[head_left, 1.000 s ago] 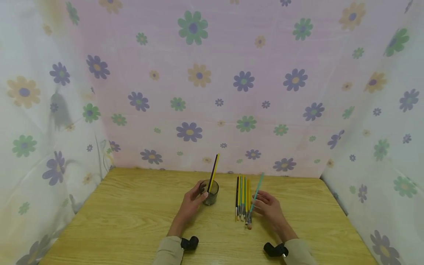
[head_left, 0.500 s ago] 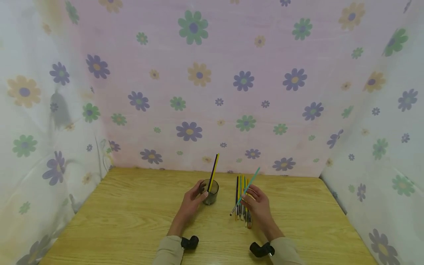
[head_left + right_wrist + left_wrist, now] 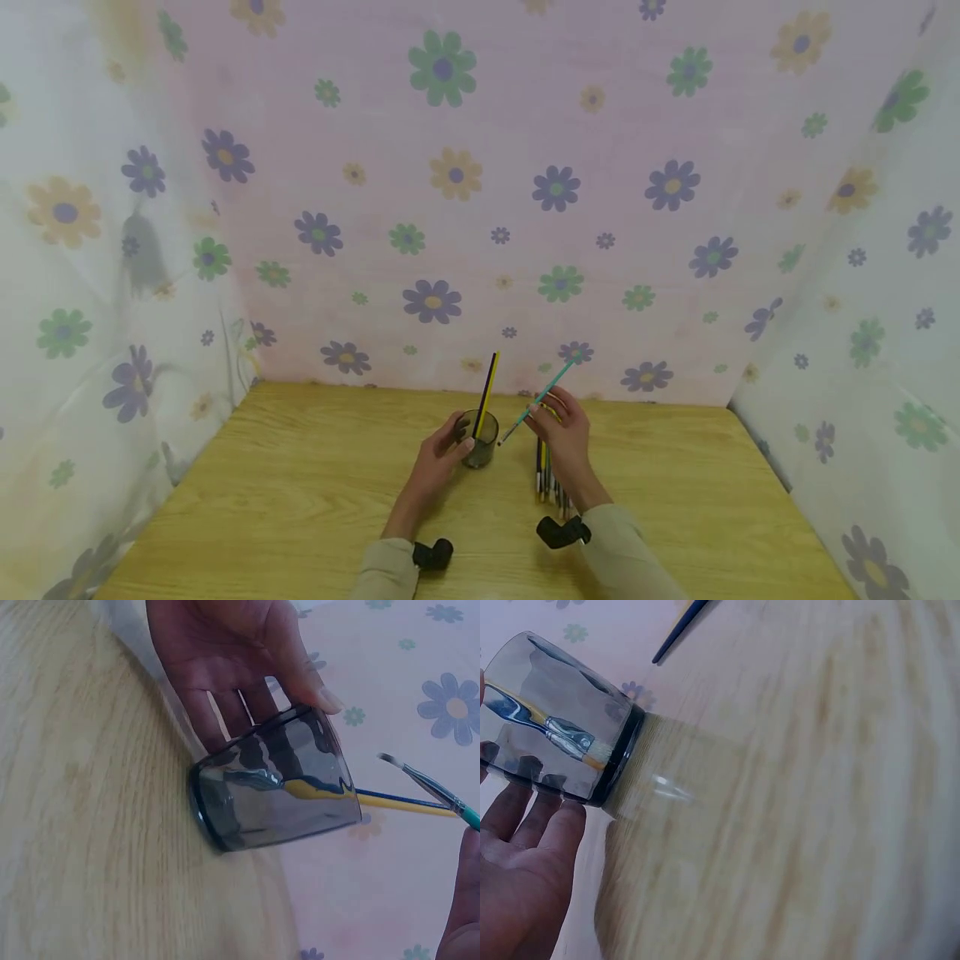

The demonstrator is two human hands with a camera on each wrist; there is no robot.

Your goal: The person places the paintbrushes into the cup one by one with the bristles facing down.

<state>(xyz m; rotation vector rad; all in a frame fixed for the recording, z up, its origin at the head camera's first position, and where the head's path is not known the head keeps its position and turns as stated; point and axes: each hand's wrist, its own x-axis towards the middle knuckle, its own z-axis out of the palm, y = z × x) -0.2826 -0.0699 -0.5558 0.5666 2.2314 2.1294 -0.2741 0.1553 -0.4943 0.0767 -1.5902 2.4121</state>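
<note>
My left hand [image 3: 437, 468] grips a smoky transparent cup [image 3: 486, 450] standing on the table, thumb on one side and fingers on the other. Two paintbrushes, one dark and one yellow [image 3: 491, 385], lean inside it with bristles down, as the left wrist view shows through the cup wall [image 3: 570, 664]. To the cup's right, my right hand [image 3: 564, 435] pinches a teal paintbrush [image 3: 553, 385] above the table. Its bristle end slants down-left toward the cup, close to the rim but outside it. Below the right hand lies a row of paintbrushes [image 3: 542, 475], partly hidden by that hand.
The wood-grain table [image 3: 300, 492] reaches back to a flower-printed curtain [image 3: 375, 167], which also hangs on both sides. Black wrist mounts [image 3: 433, 555] sit at both sleeve cuffs.
My right hand has lifted the teal paintbrush away from the row and carried it left toward the cup, its bristle end swinging left. The left hand and cup stay in place.
</note>
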